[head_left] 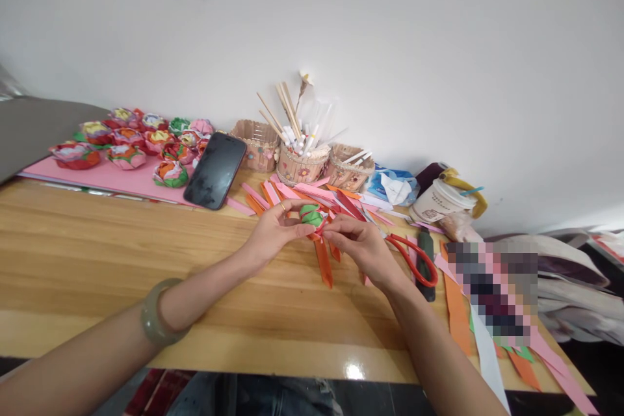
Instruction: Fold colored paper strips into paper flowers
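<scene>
Between my hands, above the middle of the wooden table (146,253), is a small paper flower (312,214) with green on top and red and orange below. My left hand (277,227) has its thumb and fingers around the flower's left side. The fingers of my right hand (358,240) are pinched together at its right edge. Orange strips (322,263) hang or lie just beneath the flower; I cannot tell whether they are joined to it. Behind my hands lies a heap of pink and orange paper strips (302,192). Red-handled scissors (414,260) lie right of my right hand.
Several finished paper flowers (127,156) sit on pink sheets (136,180) at the left, with a black phone (215,170) propped beside them. Decorated baskets (302,166) with sticks and pens stand by the wall. A paper cup (439,199) and more strips (458,312) are at the right.
</scene>
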Demonstrator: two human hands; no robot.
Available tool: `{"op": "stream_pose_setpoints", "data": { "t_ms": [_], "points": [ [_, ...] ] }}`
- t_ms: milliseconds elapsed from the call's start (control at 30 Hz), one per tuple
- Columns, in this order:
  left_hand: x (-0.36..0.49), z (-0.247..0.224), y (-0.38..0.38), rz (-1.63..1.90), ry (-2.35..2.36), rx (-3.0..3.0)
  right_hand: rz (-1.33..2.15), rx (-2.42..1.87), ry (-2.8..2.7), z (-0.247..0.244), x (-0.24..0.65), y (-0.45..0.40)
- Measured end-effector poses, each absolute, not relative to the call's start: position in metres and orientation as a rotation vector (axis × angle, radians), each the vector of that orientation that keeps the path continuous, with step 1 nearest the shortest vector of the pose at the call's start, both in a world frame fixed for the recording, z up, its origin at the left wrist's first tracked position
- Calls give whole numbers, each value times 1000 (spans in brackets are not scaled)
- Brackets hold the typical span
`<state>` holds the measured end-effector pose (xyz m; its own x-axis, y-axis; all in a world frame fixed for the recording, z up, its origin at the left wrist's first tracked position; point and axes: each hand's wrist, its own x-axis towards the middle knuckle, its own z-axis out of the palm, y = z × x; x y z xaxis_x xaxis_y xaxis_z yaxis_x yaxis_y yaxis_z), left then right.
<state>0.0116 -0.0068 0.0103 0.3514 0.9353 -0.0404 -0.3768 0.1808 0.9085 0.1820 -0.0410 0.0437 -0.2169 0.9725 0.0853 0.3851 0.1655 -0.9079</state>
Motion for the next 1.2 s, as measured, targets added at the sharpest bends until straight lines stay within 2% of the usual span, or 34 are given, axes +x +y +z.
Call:
{"op": "stream_pose_setpoints", "data": {
  "t_ms": [600,867,1067,1200],
  "points": [
    [12,5,-7,959,674,1015,957,-1391,-1646,36,178,-40],
    [13,11,-11,1043,668,876,623,-1407,-1741,37,173,-46],
    [13,13,-12,1039,567,768,716,-1364,-1713,42,176,-48],
    [12,13,-12,1019,541,717,566,-1368,-1679,46,176,-49]
  ]
}}
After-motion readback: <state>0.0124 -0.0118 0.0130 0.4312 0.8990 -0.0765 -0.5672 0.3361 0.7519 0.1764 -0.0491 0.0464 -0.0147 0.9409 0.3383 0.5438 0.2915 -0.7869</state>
